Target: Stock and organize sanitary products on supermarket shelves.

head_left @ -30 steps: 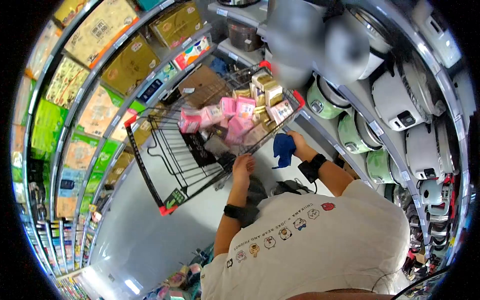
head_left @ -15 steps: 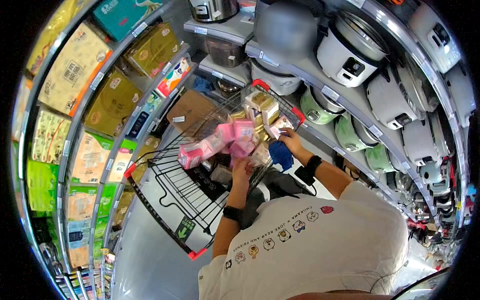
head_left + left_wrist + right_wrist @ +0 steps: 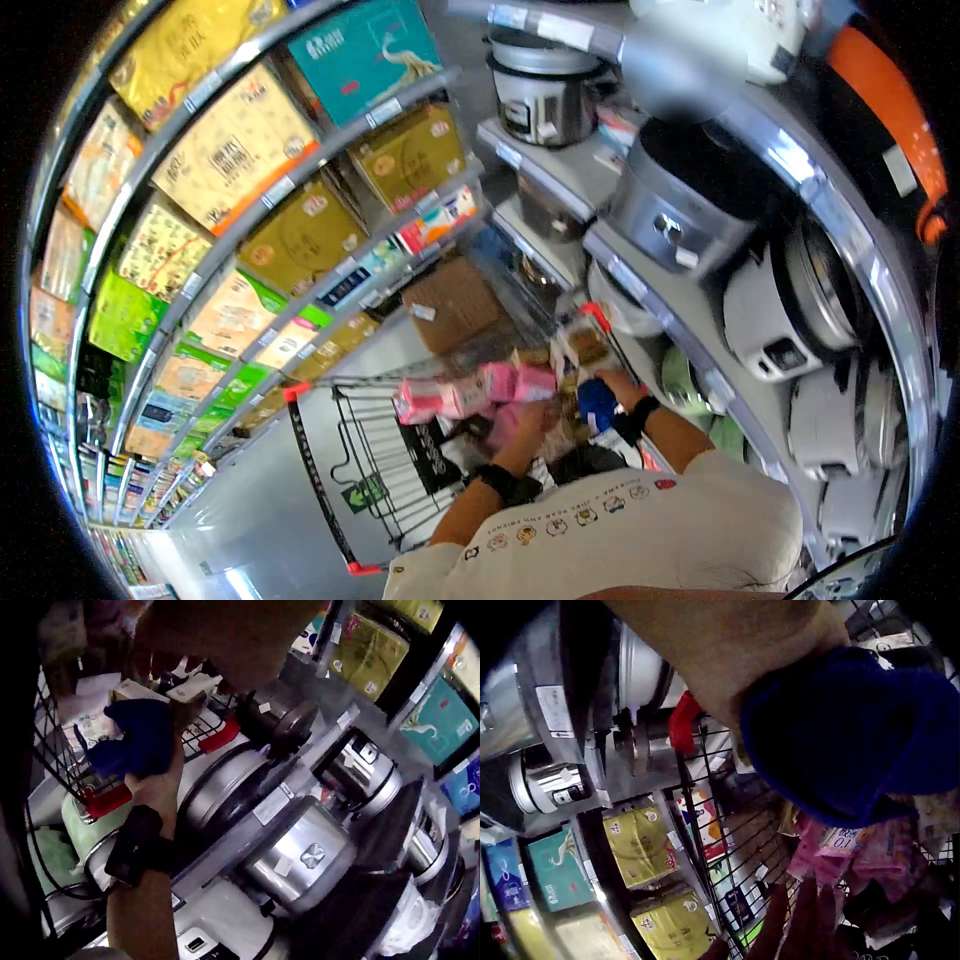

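Observation:
My right hand (image 3: 625, 388) grips a dark blue cloth (image 3: 598, 403), bunched up with part of it hanging down, over the far right part of a black wire shopping cart (image 3: 322, 490). In the right wrist view the cloth covers most of the fingers. My left hand (image 3: 532, 432) reaches over the cart at the pink packages (image 3: 425, 400), blurred in the head view. Its fingers (image 3: 806, 922) look spread and straight in the right wrist view, right by those packs. White-and-gold boxes (image 3: 585, 345) lie at the cart's far end, near the cloth.
Rice cookers (image 3: 790, 320) line the shelves close on the right. Tissue packs (image 3: 230, 150) fill the shelves on the left. A brown cardboard box (image 3: 455, 305) stands beyond the cart. Red corner caps (image 3: 595, 315) mark the cart's rim.
Both hands have moved forward from the cart's near side to over its contents, the blue cloth staying in my right hand. The head view has shifted, so the cart appears lower.

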A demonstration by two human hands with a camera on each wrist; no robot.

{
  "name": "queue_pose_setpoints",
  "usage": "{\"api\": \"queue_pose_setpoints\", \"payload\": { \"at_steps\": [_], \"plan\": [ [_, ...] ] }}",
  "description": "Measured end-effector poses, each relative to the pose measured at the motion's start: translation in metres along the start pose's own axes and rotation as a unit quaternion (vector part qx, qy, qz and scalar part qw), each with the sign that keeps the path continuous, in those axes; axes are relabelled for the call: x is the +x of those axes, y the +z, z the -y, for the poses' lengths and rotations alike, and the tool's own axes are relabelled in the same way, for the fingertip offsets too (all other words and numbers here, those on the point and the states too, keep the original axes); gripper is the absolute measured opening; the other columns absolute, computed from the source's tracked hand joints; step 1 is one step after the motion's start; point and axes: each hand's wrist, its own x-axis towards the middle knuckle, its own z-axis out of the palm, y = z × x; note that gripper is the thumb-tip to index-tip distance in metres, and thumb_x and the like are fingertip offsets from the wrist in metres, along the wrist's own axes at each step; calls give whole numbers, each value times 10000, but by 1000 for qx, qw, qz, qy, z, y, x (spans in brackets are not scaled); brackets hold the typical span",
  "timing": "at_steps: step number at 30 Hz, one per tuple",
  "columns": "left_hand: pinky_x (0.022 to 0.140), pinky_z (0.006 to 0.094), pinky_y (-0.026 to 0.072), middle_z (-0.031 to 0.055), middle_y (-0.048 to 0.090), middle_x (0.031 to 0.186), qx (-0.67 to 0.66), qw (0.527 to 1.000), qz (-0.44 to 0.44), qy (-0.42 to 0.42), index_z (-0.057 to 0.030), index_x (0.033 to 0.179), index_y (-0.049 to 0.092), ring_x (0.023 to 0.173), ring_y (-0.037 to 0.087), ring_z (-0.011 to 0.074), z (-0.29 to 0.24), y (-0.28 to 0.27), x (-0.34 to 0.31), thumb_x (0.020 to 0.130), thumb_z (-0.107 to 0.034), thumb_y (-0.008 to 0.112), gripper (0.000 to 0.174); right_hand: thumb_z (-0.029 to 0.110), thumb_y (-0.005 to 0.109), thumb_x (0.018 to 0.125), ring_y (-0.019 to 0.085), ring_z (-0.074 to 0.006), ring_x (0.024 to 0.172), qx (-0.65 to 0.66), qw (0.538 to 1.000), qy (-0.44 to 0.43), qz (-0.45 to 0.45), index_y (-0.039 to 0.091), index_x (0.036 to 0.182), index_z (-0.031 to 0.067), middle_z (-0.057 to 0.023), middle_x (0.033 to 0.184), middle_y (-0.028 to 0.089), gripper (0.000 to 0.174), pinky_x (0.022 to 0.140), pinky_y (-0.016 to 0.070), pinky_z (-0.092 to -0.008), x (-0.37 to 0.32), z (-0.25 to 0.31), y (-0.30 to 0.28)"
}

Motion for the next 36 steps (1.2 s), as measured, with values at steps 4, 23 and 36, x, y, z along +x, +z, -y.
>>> {"api": "queue_pose_setpoints", "payload": {
  "at_steps": [4,23,36],
  "plan": [
    [668,284,438,17,550,891,121,992,21,14,-111,1072,521,742,514,163,0,18,61,891,-344,489,297,229,558,844,553,-119,724,193,968,23,159,594,856,39,-18,767,575,194,625,450,-293,41,-31,0],
    [797,388,434,126,532,1097,148,987,21,63,-61,1230,440,1008,497,254,120,-39,190,869,-391,521,496,357,695,736,526,-292,1083,0,989,5,150,368,1237,-68,-201,1179,533,734,883,430,-358,-3,59,-29],
    [915,474,364,218,454,1223,571,728,-219,311,-24,1228,444,1093,456,403,7,68,42,762,-319,646,587,225,643,796,577,-161,836,92,985,-39,143,560,1129,34,-85,978,613,393,713,481,-320,41,-57,17]
  ]
}}
